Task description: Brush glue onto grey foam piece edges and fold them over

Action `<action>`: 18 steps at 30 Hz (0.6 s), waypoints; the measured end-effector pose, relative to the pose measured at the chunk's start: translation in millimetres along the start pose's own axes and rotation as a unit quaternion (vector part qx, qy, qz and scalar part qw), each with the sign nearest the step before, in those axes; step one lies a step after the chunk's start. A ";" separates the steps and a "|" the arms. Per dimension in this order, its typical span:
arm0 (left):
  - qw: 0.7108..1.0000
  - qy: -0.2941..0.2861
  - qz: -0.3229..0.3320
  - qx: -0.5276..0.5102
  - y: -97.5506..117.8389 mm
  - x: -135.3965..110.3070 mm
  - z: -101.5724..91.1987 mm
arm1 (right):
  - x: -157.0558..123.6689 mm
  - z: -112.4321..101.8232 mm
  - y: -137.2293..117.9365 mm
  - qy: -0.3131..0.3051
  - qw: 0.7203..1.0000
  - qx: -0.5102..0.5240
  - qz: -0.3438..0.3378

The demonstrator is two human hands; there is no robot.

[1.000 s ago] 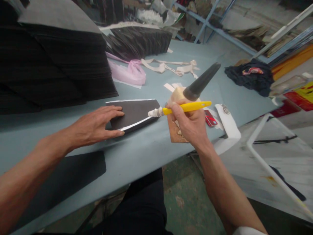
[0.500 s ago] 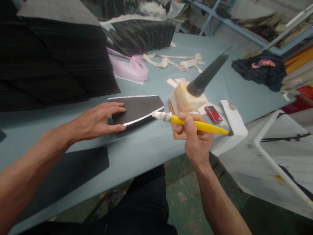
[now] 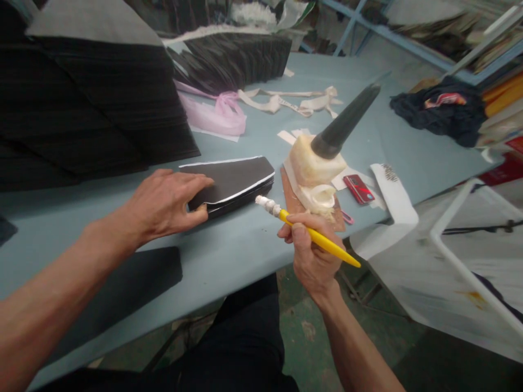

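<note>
A small stack of black sheets [image 3: 235,182], its top sheet edged with white paste along both long sides, lies on the table. My left hand [image 3: 167,201] grips the left end of the top sheet, fingers on its face and thumb at its near edge, which bends up slightly there. Between the fingers and thumb of my right hand [image 3: 316,253] is a yellow-handled brush [image 3: 333,247]. Its paste-coated tip points left, just off the near side of the stack. Right of the stack, a cream-coloured block with a black handle [image 3: 324,158] stands on a brown board [image 3: 292,193] beside a whitish lump.
Tall piles of black sheets [image 3: 93,103] fill the left; another row [image 3: 237,57] leans at the back. A pink strip [image 3: 220,114], pale ribbons [image 3: 278,103] and a red box [image 3: 358,189] lie about. A dark sheet [image 3: 134,288] is at the front edge, a white bin [image 3: 433,283] at right.
My right hand has drawn the brush down, away from the sheet's near edge, and tilted it. My left thumb now bends up the near edge of the top sheet.
</note>
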State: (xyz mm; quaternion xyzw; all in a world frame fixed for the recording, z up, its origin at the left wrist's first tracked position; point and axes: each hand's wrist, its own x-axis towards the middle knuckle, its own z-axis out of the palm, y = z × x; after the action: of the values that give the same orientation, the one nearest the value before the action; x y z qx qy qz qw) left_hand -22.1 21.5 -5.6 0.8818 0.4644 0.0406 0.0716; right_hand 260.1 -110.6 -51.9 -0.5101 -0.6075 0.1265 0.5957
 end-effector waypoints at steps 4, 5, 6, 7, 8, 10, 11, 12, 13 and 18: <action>1.000 -0.008 0.011 0.015 1.3 -2.3 2.0 | -4.1 0.3 -0.1 0.003 1.000 -0.004 0.000; 1.000 -0.015 0.012 0.016 0.7 -3.1 1.8 | -5.1 0.5 0.2 0.003 1.000 -0.002 0.001; 1.000 -0.021 0.014 0.015 -0.3 -3.7 1.2 | -6.1 0.6 0.6 0.003 1.000 0.000 0.001; 0.999 -0.026 0.017 0.014 -1.7 -4.1 0.3 | -7.0 0.7 0.9 0.003 1.000 0.002 0.003; 0.999 -0.030 0.021 0.012 -3.5 -4.2 -0.6 | -7.9 0.6 1.1 0.003 1.000 0.002 0.006; 0.999 -0.036 0.029 0.005 -8.6 -3.9 -1.7 | -9.7 0.1 1.0 0.003 1.000 0.000 0.014; 0.999 -0.036 0.029 0.000 -11.7 -3.5 -1.7 | -10.7 -0.4 0.7 0.004 1.000 -0.002 0.017; 0.999 -0.032 0.025 -0.008 -15.1 -3.2 -1.3 | -11.7 -0.9 0.4 0.006 1.000 -0.004 0.018; 0.999 -0.024 0.018 -0.020 -18.3 -3.0 -0.6 | -13.0 -1.5 0.2 0.008 1.000 -0.005 0.017; 0.996 0.017 -0.009 -0.091 -28.7 -2.5 3.5 | -20.4 -5.1 1.1 0.017 1.000 -0.005 0.007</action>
State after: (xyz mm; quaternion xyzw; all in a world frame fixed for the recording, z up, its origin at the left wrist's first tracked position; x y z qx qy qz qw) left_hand -46.4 35.1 -13.8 0.8666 0.4676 0.0971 0.1445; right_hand 260.2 -128.1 -63.5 -0.5196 -0.5941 0.1185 0.6025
